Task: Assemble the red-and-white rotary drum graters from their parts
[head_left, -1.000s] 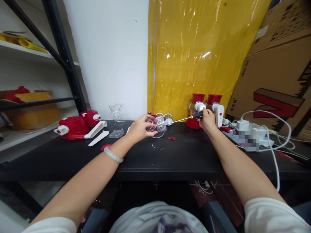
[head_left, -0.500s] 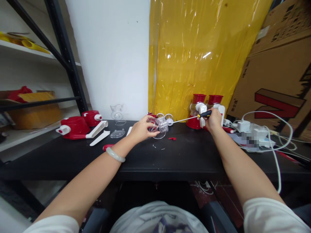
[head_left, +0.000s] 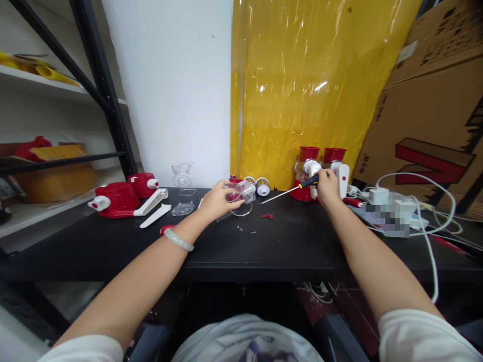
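Note:
My left hand (head_left: 219,198) is closed around a clear plastic housing (head_left: 248,192) with rounded walls, held just above the black table. In my right hand (head_left: 327,186) is a screwdriver (head_left: 289,191) with a black and yellow handle; its long shaft slants down to the left, and the tip is apart from the housing. Behind the tip stands a small clear and white cylinder (head_left: 263,187). On the table below lie a small red plastic piece (head_left: 267,216) and a few tiny screws or pins (head_left: 253,232).
Red bases with white knobs (head_left: 116,198), white handle pieces (head_left: 155,216) and clear parts (head_left: 183,208) lie at left. Red and white assembled units (head_left: 334,163) stand behind my right hand. White cables and chargers (head_left: 378,195) spread at right beside a large cardboard box (head_left: 433,110).
The screwdriver tip has pulled away from the clear housing and dropped lower, so the shaft slopes more. My left hand has shifted slightly left and turned the housing a little.

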Motion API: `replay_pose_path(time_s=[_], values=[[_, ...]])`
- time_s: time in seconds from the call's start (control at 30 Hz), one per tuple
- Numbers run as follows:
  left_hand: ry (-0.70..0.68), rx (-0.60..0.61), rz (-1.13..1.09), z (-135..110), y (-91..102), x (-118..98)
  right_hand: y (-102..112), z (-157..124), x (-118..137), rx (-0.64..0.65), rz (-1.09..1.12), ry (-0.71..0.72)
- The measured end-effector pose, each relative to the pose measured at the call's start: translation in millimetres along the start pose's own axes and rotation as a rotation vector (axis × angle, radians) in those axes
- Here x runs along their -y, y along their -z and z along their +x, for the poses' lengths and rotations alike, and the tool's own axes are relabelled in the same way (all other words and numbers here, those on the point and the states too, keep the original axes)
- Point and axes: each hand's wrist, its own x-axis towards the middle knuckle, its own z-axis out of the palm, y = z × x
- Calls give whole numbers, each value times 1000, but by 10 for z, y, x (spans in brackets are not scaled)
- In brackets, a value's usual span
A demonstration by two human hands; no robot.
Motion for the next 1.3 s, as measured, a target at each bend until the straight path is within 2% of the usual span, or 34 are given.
replay_pose_path(time_s=[0.1, 0.23, 0.5, 0.8, 1.03, 1.17, 1.3], values=[[24, -5, -1, 6, -13, 23, -72, -84, 1, -20, -56, 24], [47, 5, 30, 20, -23, 60, -141, -169, -10, 69, -67, 2], [119, 82, 67, 35, 12, 58, -244, -289, -170, 195, 27, -123], [101, 144, 147, 20, 11, 92, -333, -413, -268, 325, 174, -271], [81, 97, 193, 17, 37, 73, -354, -507, -261, 398, 177, -397], [99, 92, 226, 25, 67, 81, -279, -525, -253, 586, 165, -529], [100, 80, 201, 16, 84, 89, -153, -481, -250, 787, 63, -481]])
